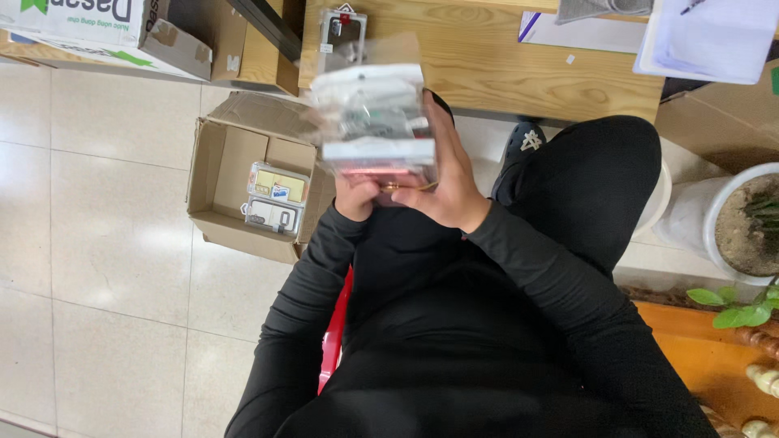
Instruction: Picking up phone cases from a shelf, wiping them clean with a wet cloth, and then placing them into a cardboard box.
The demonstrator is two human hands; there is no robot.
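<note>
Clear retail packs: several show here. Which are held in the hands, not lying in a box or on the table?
The stack of packs gripped between the left hand and right hand; others lie in the open cardboard box and one on the wooden table.

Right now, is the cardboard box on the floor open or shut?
Open. The cardboard box has its flaps spread, and two clear packets lie inside against one wall.
</note>
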